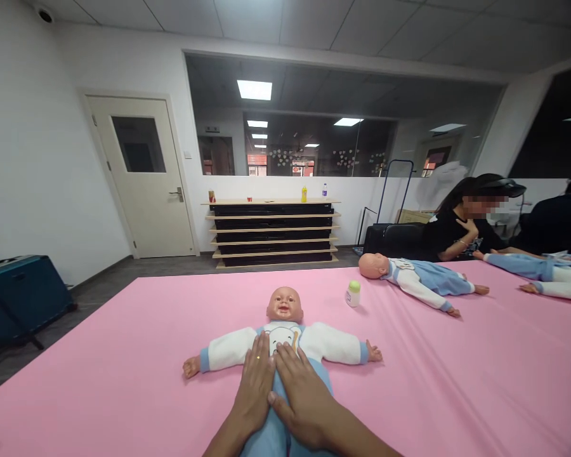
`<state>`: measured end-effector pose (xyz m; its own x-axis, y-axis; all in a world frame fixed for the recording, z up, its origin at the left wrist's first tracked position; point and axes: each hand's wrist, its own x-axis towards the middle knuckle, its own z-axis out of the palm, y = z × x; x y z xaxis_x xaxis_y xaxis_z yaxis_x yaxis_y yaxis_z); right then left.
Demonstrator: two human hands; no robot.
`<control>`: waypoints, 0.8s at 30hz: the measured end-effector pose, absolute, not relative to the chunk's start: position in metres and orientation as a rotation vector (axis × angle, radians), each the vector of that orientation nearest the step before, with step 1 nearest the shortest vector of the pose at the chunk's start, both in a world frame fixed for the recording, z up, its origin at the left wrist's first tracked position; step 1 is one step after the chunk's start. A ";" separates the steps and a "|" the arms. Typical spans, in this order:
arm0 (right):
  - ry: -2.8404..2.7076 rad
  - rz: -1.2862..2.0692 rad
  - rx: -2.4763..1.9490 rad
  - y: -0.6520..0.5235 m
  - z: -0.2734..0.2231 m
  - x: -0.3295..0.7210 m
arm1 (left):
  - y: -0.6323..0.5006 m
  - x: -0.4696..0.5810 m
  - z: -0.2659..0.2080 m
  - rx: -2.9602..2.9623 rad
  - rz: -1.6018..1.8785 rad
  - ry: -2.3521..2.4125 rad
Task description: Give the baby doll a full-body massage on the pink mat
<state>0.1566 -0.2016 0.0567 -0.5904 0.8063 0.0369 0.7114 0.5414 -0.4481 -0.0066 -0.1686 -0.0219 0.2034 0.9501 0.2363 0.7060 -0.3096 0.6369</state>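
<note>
The doll point(289, 331) lies on its back on the pink table point(124, 355), near the middle, arms out wide. Its head points to the far side. Your left hand point(257, 384) is flat on its front, fingers straight and close together. Your right hand point(304, 397) lies flat just beside it, fingers slightly spread, thumb poking left. A little bottle point(353, 296) with a green lid stands farther away, to the right.

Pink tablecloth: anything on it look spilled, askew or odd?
Creases run along the pink tablecloth toward the right, breaking its smooth surface. No visible spill; the green-capped bottle stands upright, and the nearest doll lies face up.
</note>
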 end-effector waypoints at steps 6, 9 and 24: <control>-2.452 0.480 -1.309 -0.169 0.036 0.169 | -0.171 -0.005 -0.017 2.098 0.836 1.573; -2.357 0.444 -1.443 -0.164 0.025 0.173 | -0.173 -0.004 -0.015 2.140 0.794 1.610; -2.267 0.499 -1.475 -0.221 -0.010 0.187 | -0.182 -0.008 -0.005 2.774 0.913 1.294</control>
